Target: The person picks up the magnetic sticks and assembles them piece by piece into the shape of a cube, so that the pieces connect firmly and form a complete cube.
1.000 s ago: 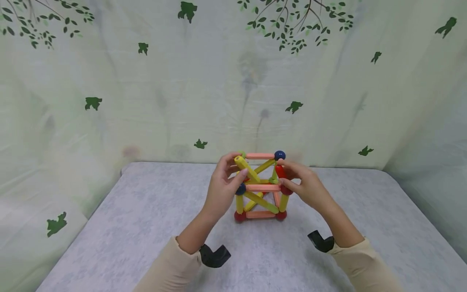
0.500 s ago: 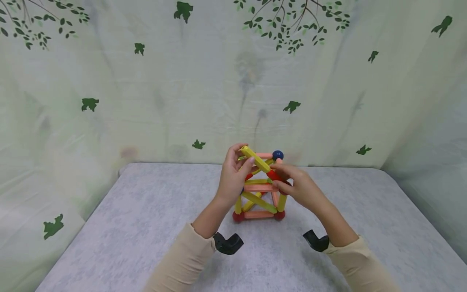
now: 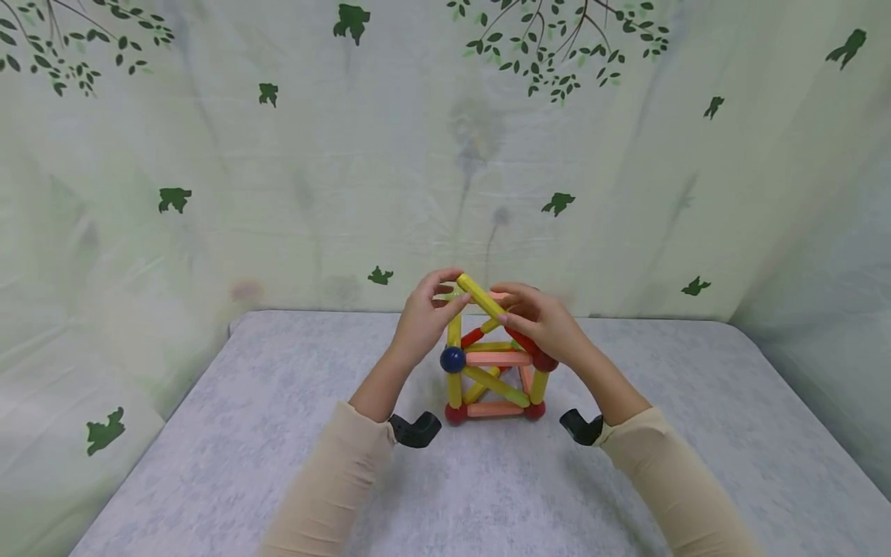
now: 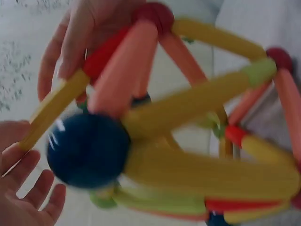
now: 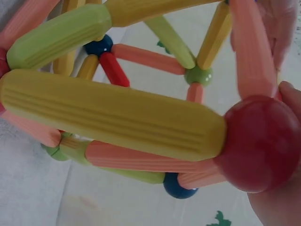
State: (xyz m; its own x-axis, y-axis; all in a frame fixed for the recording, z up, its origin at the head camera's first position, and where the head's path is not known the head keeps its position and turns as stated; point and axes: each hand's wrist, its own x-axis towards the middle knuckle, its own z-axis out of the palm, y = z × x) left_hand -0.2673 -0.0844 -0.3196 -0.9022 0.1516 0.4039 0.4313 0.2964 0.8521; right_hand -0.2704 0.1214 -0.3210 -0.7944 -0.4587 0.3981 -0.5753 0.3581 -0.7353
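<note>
Rod-and-ball cube frame (image 3: 493, 371) sits mid-table (image 3: 209, 464), 2 hands up top. Your left hand (image 3: 422, 321) pinches the upper end of a loose yellow rod (image 3: 480, 296) between curled fingertips. Your right hand (image 3: 546, 325) curls over the frame's top right corner, fingers on that rod's lower end.

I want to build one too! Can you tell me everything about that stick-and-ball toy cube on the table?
The toy cube is a frame of chunky ribbed sticks, yellow, pink, green and red, joined at the corners by round balls, some blue and some red. It looks like smooth plastic. It stands upright on the grey table, with slanting sticks crossing its sides. At the top, the left hand and the right hand each pinch a slanted yellow stick with their fingers.
</note>
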